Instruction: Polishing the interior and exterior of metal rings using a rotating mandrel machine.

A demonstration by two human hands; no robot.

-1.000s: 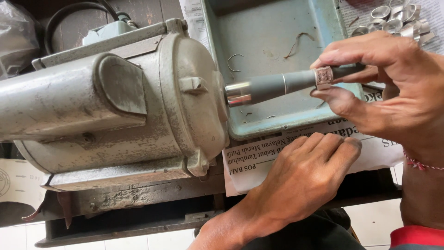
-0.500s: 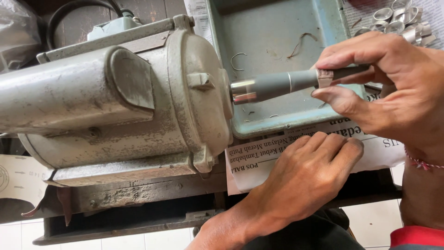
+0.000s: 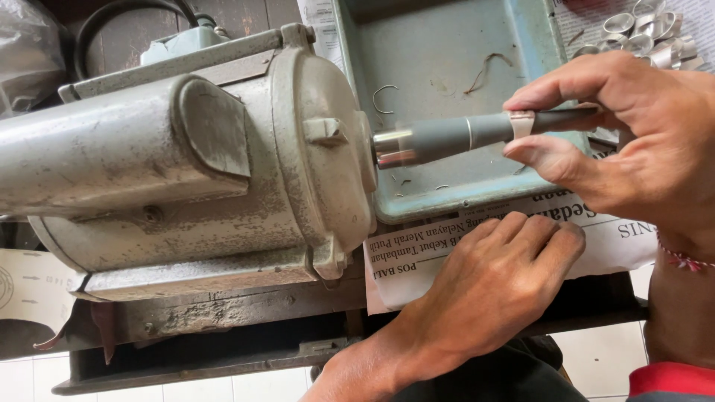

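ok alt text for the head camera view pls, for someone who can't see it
The right hand pinches a silver ring on a grey tapered spindle jutting from a worn grey motor. The left hand rests flat on newspaper below a blue-green metal tray.

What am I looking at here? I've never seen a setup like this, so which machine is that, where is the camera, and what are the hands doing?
The single view comes from a camera worn on the person's head, looking down at their own two hands. The big grey metal body on the left is an old electric motor lying on a dark bench. A grey tapered spindle sticks out of its end. The right hand pinches a small silver ring that sits around that spindle. The left hand rests flat on a sheet of newspaper, holding nothing. Behind the spindle lies a shallow blue-green metal tray with a few wire scraps. More silver rings are piled at the top right.
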